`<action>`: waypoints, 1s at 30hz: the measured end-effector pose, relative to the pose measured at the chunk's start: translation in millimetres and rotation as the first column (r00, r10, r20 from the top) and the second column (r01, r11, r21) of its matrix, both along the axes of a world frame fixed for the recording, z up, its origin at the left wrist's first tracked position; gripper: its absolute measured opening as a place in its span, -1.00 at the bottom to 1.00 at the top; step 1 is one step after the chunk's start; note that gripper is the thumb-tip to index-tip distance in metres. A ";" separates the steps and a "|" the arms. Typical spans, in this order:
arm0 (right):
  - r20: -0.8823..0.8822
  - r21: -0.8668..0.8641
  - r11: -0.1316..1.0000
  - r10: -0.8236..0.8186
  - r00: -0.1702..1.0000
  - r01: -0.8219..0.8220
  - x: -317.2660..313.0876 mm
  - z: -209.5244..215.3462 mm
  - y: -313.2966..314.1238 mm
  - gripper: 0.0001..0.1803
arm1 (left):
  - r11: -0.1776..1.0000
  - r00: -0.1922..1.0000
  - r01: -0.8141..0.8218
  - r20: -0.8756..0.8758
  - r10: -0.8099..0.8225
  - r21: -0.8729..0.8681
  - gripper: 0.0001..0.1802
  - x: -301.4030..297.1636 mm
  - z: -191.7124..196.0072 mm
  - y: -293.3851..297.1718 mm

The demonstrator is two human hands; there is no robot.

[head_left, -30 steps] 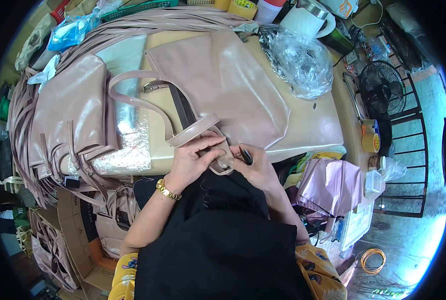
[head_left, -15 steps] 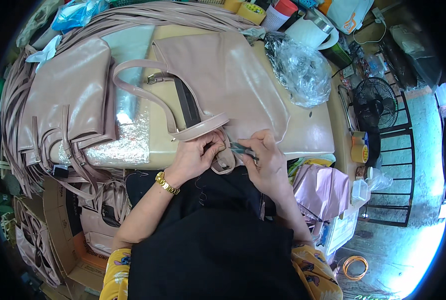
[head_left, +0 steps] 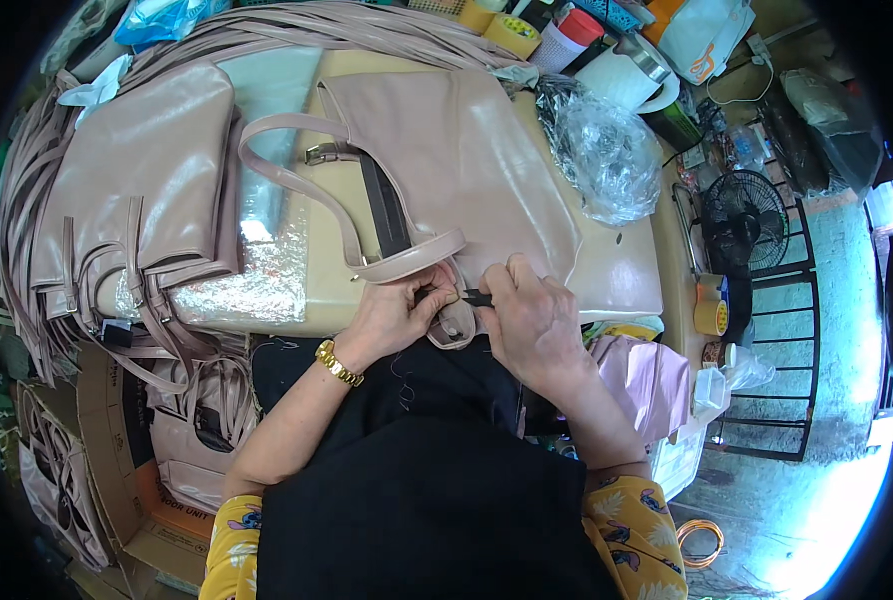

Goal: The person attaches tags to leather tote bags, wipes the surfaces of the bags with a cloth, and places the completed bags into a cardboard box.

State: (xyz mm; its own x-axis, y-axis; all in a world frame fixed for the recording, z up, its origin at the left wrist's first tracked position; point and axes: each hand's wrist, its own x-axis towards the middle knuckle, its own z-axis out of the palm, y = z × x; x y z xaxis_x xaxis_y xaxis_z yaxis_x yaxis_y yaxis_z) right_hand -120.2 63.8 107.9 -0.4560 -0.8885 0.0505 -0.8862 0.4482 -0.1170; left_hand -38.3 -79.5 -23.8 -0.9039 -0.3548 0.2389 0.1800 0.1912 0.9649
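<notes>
A pinkish-beige handbag (head_left: pixel 487 170) lies on the table in front of me, its looped strap (head_left: pixel 407 258) hanging toward me over the near edge. My left hand (head_left: pixel 397 318), with a gold watch at the wrist, pinches the strap's lower part beside a small rounded tab (head_left: pixel 454 325). Closed around a small dark hand tool (head_left: pixel 478 298), my right hand (head_left: pixel 535 325) holds its tip against the strap by my left fingertips. The tool's exact kind is mostly hidden by my fingers.
Stacked matching bags (head_left: pixel 137 170) lie at left, with a bundle of long straps (head_left: pixel 297 30) behind. A cardboard box (head_left: pixel 102 430) of bags stands below left. Crumpled clear plastic (head_left: pixel 607 150), a white kettle (head_left: pixel 622 75) and a black fan (head_left: pixel 747 220) are at right.
My right hand has turned over and its fingers have closed further around the tool, whose tip now meets the strap at my left fingertips. My left hand keeps its pinch.
</notes>
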 end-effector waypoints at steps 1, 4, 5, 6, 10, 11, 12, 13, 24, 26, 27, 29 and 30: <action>0.004 -0.011 1.000 -0.003 1.000 0.003 0.6 0.0 -0.1 -0.71 | 1.000 1.000 0.001 -0.012 -0.001 0.003 -0.91 -1.0 -5.3 0.2; 0.026 -0.034 0.999 -0.011 1.000 0.012 1.9 -0.3 0.4 -0.71 | 0.999 1.000 0.008 -0.009 -0.008 0.050 -0.91 -0.9 -7.2 -0.2; 0.037 -0.034 0.999 -0.014 0.999 0.015 2.6 0.3 0.7 -0.72 | 0.997 1.000 0.010 -0.003 -0.010 0.072 -0.91 -0.2 -6.2 -0.6; 0.047 -0.037 0.999 -0.022 0.999 0.024 2.4 0.4 2.2 -0.72 | 0.998 1.000 0.017 0.009 -0.017 0.065 -0.91 -0.3 -3.1 -0.8; -0.027 -0.030 0.999 -0.016 1.000 0.015 4.1 -6.3 -0.5 -0.73 | 0.997 0.999 0.034 0.002 -0.034 0.064 -0.92 0.5 1.6 -1.1; -0.057 -0.023 1.000 -0.012 0.998 0.011 5.0 -9.2 -0.2 -0.73 | 0.997 0.999 0.037 -0.014 -0.036 0.070 -0.92 0.9 0.1 -1.5; -0.086 -0.016 1.000 -0.008 0.996 0.007 5.7 -11.9 0.1 -0.73 | 0.994 0.997 0.082 0.005 -0.083 0.065 -0.94 1.8 -2.6 -3.0; -0.081 -0.011 1.000 -0.004 0.997 0.003 6.7 -13.5 0.4 -0.73 | 0.990 0.991 0.128 0.023 -0.130 0.061 -0.93 3.1 -5.9 -5.3; 0.684 -0.375 0.813 -0.083 0.724 0.446 27.6 -79.6 46.8 -0.39 | 0.937 0.989 0.144 0.069 -0.128 -0.318 -0.82 17.2 19.1 -2.0; 0.774 -0.398 0.749 -0.035 0.632 0.530 47.0 -103.2 44.6 -0.35 | 0.936 0.993 0.109 -0.005 -0.117 -0.335 -0.82 15.6 20.9 -2.9; 0.752 -0.504 0.680 0.042 0.658 0.533 52.5 -125.6 40.1 -0.33 | 0.933 0.993 0.091 -0.042 -0.112 -0.347 -0.81 13.8 20.7 -2.7; 0.722 -0.517 0.677 0.017 0.692 0.524 56.7 -118.0 29.6 -0.43 | 0.952 0.988 0.069 -0.109 -0.106 -0.300 -0.81 10.9 27.7 -3.7; 0.679 -0.541 0.674 -0.002 0.734 0.503 52.7 -116.2 28.2 -0.44 | 0.956 0.986 0.075 -0.125 -0.114 -0.283 -0.82 8.0 32.3 -4.6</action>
